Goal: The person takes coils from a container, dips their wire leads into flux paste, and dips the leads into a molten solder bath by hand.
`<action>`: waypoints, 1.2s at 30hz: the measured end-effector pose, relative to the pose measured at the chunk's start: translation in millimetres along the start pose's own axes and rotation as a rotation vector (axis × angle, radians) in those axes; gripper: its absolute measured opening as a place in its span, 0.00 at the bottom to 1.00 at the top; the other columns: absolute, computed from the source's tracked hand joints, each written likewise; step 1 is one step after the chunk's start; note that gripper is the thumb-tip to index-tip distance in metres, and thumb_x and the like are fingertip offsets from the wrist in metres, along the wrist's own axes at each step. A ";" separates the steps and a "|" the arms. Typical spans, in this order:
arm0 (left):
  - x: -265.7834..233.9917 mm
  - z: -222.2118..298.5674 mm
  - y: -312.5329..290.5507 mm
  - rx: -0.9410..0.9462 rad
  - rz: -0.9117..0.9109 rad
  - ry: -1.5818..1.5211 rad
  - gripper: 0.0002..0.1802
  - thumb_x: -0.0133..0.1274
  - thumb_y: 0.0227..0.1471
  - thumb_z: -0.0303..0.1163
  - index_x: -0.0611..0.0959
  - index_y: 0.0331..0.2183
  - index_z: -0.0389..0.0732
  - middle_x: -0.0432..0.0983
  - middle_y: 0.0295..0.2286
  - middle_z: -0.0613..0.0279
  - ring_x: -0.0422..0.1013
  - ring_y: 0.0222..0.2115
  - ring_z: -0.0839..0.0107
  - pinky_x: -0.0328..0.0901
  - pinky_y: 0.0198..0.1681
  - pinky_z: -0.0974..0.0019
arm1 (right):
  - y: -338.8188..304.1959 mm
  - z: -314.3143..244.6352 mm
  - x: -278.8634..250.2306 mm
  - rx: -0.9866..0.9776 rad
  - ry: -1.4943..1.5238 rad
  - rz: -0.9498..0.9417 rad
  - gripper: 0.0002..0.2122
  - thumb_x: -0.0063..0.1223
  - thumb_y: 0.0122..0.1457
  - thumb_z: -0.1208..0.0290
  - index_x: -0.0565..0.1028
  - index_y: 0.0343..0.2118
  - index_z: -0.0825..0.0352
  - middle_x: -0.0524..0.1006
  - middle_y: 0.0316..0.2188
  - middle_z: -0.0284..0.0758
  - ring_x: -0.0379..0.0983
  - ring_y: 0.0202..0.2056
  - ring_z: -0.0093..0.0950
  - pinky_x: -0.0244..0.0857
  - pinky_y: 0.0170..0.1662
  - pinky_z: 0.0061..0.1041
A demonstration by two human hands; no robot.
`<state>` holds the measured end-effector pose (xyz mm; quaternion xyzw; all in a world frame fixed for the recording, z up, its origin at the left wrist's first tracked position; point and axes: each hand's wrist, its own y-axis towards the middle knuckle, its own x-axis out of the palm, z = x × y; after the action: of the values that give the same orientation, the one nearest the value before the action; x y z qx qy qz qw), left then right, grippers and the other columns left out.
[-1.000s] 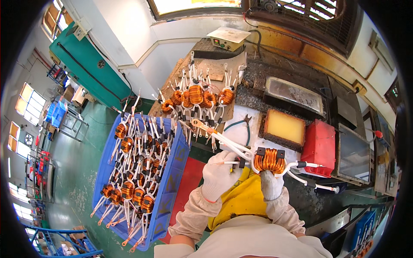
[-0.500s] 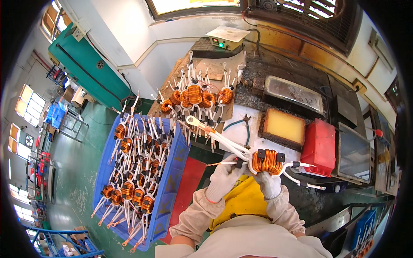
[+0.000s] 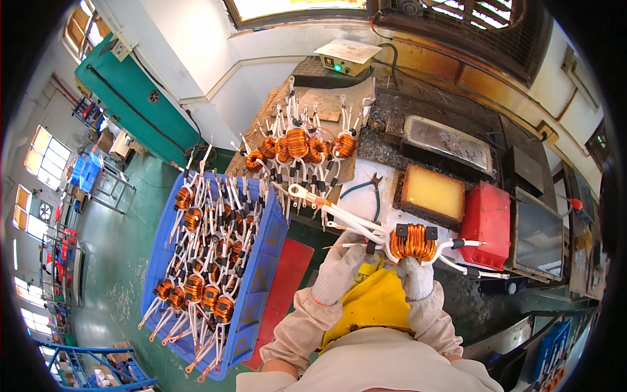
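In front of me I hold a copper-wound toroidal coil (image 3: 413, 242) with black blocks on it and long white-sleeved leads. My right hand (image 3: 416, 277), in a white glove, grips it from below; part of the fingers is hidden behind the winding. My left hand (image 3: 341, 266), gloved too, is closed around the leads on the coil's left side, near a black sleeve. The thick white leads (image 3: 346, 217) reach up to the left and end in a ring lug (image 3: 298, 191). Other leads (image 3: 465, 244) stick out to the right.
A blue crate (image 3: 258, 287) full of similar coils stands at left. More coils (image 3: 297, 142) lie on the bench beyond. Pliers (image 3: 375, 194), a tray of yellowish material (image 3: 434, 193), a metal-rimmed pot (image 3: 447, 145), a red bin (image 3: 484, 225) and a control box (image 3: 346, 57) occupy the bench.
The coil and both hands have shifted slightly right. The coil has turned a little, and another lug-ended lead now shows beside the left hand.
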<state>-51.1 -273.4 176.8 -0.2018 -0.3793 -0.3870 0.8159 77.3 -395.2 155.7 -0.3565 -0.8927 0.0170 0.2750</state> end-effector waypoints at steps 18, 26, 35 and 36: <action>-20.4 25.5 -3.7 -0.011 0.075 0.289 0.16 0.49 0.56 0.31 0.73 0.45 0.34 0.74 0.34 0.59 0.71 0.35 0.70 0.66 0.44 0.64 | 14.8 0.9 -31.7 -0.160 0.010 0.016 0.29 0.53 0.48 0.81 0.60 0.56 0.65 0.71 0.45 0.34 0.70 0.41 0.23 0.67 0.43 0.23; -104.6 22.5 -6.4 -0.127 0.273 1.144 0.23 0.54 0.52 0.35 0.72 0.49 0.38 0.70 0.44 0.56 0.69 0.45 0.66 0.63 0.49 0.67 | 44.5 -57.5 -87.9 -0.366 -0.162 0.234 0.25 0.48 0.50 0.81 0.62 0.53 0.67 0.74 0.37 0.33 0.71 0.29 0.21 0.68 0.31 0.20; -203.0 8.5 -31.3 0.123 0.134 2.156 0.35 0.61 0.39 0.41 0.71 0.49 0.40 0.64 0.49 0.47 0.61 0.51 0.48 0.56 0.54 0.50 | 96.2 -99.3 -182.1 -0.419 -0.379 0.364 0.17 0.55 0.52 0.76 0.70 0.45 0.66 0.76 0.31 0.30 0.71 0.26 0.18 0.68 0.26 0.18; -205.2 4.6 -33.4 0.126 0.108 2.159 0.35 0.61 0.39 0.41 0.71 0.49 0.40 0.64 0.49 0.47 0.61 0.51 0.48 0.56 0.54 0.50 | 100.1 -101.2 -188.2 -0.419 -0.397 0.351 0.16 0.55 0.52 0.76 0.70 0.45 0.67 0.76 0.31 0.30 0.72 0.26 0.19 0.69 0.27 0.18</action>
<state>-164.1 -193.1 21.9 0.2713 0.5298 -0.3036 0.7440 302.8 -458.9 128.7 -0.5432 -0.8380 -0.0507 0.0093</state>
